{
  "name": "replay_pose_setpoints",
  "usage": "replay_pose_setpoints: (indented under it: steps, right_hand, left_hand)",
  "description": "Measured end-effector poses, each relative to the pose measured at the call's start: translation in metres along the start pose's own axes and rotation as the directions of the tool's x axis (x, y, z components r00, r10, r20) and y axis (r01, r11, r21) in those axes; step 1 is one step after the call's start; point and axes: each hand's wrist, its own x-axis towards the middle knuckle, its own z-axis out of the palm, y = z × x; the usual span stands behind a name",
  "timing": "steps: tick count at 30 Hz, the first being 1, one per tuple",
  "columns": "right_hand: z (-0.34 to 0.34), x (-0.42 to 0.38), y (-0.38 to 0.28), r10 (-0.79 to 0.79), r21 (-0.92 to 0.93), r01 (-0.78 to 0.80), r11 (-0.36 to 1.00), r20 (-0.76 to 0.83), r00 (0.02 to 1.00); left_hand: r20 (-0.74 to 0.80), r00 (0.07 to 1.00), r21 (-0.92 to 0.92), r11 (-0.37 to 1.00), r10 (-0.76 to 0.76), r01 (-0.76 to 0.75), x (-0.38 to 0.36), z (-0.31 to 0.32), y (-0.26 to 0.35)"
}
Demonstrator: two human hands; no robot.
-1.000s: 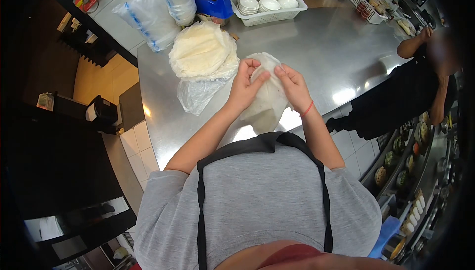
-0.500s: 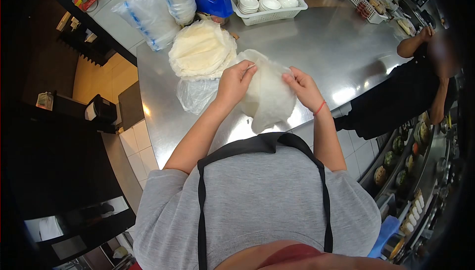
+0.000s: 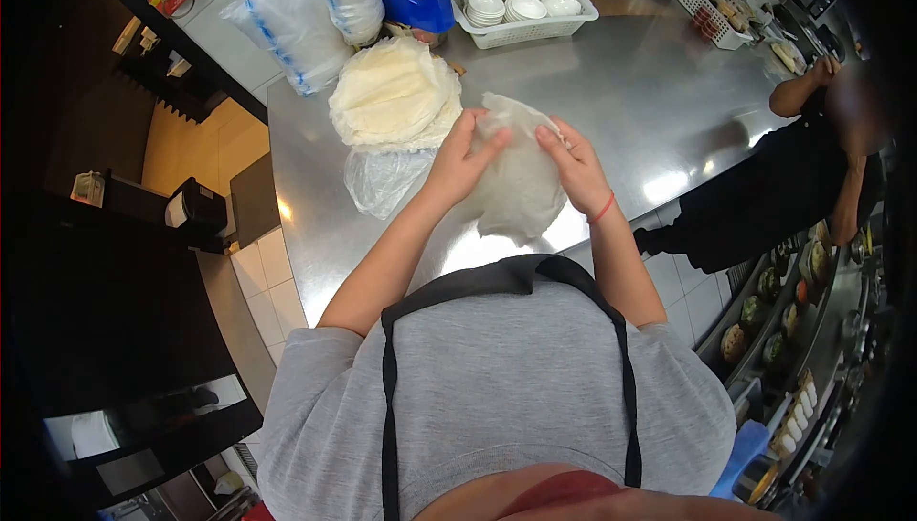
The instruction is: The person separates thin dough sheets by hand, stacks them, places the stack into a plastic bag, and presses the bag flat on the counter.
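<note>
Your left hand [image 3: 458, 170] and right hand [image 3: 573, 168] pinch the top edges of a thin white sheet [image 3: 516, 191] at frame centre, over the steel counter [image 3: 650, 91]. Beyond, upper left, lies a pale stack [image 3: 394, 93], possibly wrappers.

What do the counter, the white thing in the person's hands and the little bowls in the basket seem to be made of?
Counter: brushed stainless steel, going by its grey sheen and glare spots.
Bag: thin, cloudy plastic film, crinkled and limp, held by the left hand and right hand.
Bowls: glossy white, probably ceramic or melamine; I cannot tell which.
</note>
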Motion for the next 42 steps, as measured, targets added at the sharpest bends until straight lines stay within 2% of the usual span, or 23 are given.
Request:
replay_pose_setpoints:
  steps: [1, 2, 4, 8, 10, 14, 16, 17, 19, 22, 25, 26, 27, 29, 31, 34, 36, 37, 38, 39, 40, 41, 42]
  right_hand:
    - [0.001, -0.001, -0.001, 0.0, -0.001, 0.0, 1.0, 0.003, 1.0]
    - [0.001, -0.001, -0.001, -0.05, -0.072, 0.052, 0.996, 0.035, 0.998]
    - [-0.002, -0.001, 0.0, -0.096, -0.14, 0.105, 0.985, 0.069, 0.993]
    - [-0.013, 0.002, 0.007, -0.025, -0.129, 0.024, 0.991, -0.005, 1.0]
    - [-0.011, 0.002, 0.006, 0.012, -0.147, -0.015, 0.989, -0.023, 1.0]
    - [0.011, 0.006, 0.007, -0.068, -0.184, 0.048, 0.982, -0.1, 0.993]
    - [0.011, 0.008, 0.011, -0.092, -0.213, 0.068, 0.975, -0.108, 0.99]
    - [0.009, 0.01, 0.014, -0.124, -0.185, 0.1, 0.978, -0.125, 0.984]
    - [0.007, 0.01, 0.013, -0.155, -0.154, 0.134, 0.979, -0.138, 0.978]
    - [0.006, 0.005, -0.002, -0.067, -0.044, 0.061, 0.997, -0.148, 0.987]
    - [0.01, 0.004, -0.011, -0.07, -0.06, 0.066, 0.996, -0.062, 0.996]
    - [0.01, 0.004, -0.012, -0.084, -0.132, 0.089, 0.987, 0.046, 0.995]
    - [0.01, 0.005, -0.013, -0.092, -0.198, 0.122, 0.972, 0.156, 0.984]
    - [0.008, 0.007, -0.012, -0.112, -0.209, 0.14, 0.968, 0.144, 0.983]
    - [0.002, 0.01, -0.012, -0.131, -0.218, 0.157, 0.963, 0.13, 0.983]
    - [-0.004, 0.012, -0.012, -0.011, -0.291, 0.056, 0.955, 0.154, 0.988]
    - [0.013, 0.012, -0.011, -0.178, -0.307, 0.184, 0.934, 0.047, 0.983]
    - [0.018, 0.012, -0.007, -0.174, -0.306, 0.18, 0.935, 0.046, 0.984]
    - [0.023, 0.014, -0.001, -0.163, -0.281, 0.146, 0.949, -0.04, 0.986]
    - [0.024, 0.015, 0.005, -0.15, -0.253, 0.115, 0.961, -0.126, 0.981]
    - [0.023, 0.016, 0.01, -0.151, -0.251, 0.116, 0.961, -0.125, 0.981]
    - [0.024, 0.018, 0.012, -0.233, -0.212, 0.193, 0.958, -0.185, 0.955]
    - [0.025, 0.019, 0.011, -0.309, -0.176, 0.271, 0.946, -0.246, 0.919]
  left_hand:
    - [-0.032, 0.997, 0.096, 0.993, 0.074, -0.07, 0.002, 0.003, -0.002]
    - [-0.033, 0.997, 0.095, 0.993, 0.074, -0.071, 0.004, 0.002, 0.006]
    - [0.081, 0.991, -0.177, 0.977, -0.106, 0.119, 0.009, -0.005, 0.025]
    - [0.033, 0.992, -0.011, 0.992, -0.123, 0.123, 0.013, -0.013, 0.018]
    - [0.004, 0.999, -0.021, 0.999, -0.035, 0.035, 0.01, -0.008, 0.02]
    - [0.079, 0.997, -0.063, 0.998, -0.02, 0.025, 0.0, 0.002, 0.027]
    - [-0.023, 0.994, -0.054, 0.993, 0.104, -0.105, -0.002, 0.005, 0.029]
    - [-0.024, 0.994, -0.055, 0.993, 0.105, -0.106, 0.0, 0.002, 0.025]
    - [-0.102, 0.994, -0.202, 0.979, -0.045, 0.024, 0.003, -0.012, 0.011]
    - [-0.09, 0.99, -0.239, 0.968, -0.107, 0.083, 0.0, -0.023, 0.003]
    - [0.009, 1.0, -0.246, 0.969, -0.008, 0.01, 0.005, -0.018, 0.005]
    - [0.005, 1.0, -0.246, 0.969, -0.012, 0.013, 0.005, -0.016, 0.012]
    - [0.083, 0.993, -0.184, 0.978, -0.081, 0.095, 0.006, -0.015, 0.025]
    - [0.15, 0.977, -0.115, 0.978, -0.154, 0.172, 0.008, -0.018, 0.029]
    - [0.137, 0.979, -0.228, 0.957, -0.149, 0.177, 0.011, -0.023, 0.019]
    - [0.13, 0.985, -0.156, 0.979, -0.11, 0.13, 0.005, -0.024, 0.029]
    - [0.153, 0.986, -0.065, 0.995, -0.063, 0.074, 0.001, -0.019, 0.036]
    - [0.183, 0.983, 0.025, 1.0, -0.015, 0.011, -0.001, -0.017, 0.04]
    - [0.184, 0.983, 0.026, 1.0, -0.017, 0.013, -0.003, -0.015, 0.042]
    - [0.108, 0.994, -0.017, 1.0, -0.003, 0.005, -0.005, -0.013, 0.045]
    - [0.03, 0.999, -0.059, 0.998, 0.01, -0.008, -0.006, -0.013, 0.046]
    - [0.029, 1.0, -0.057, 0.998, 0.011, -0.009, -0.005, -0.017, 0.044]
    - [-0.061, 0.997, -0.133, 0.99, -0.056, 0.047, -0.002, -0.026, 0.04]
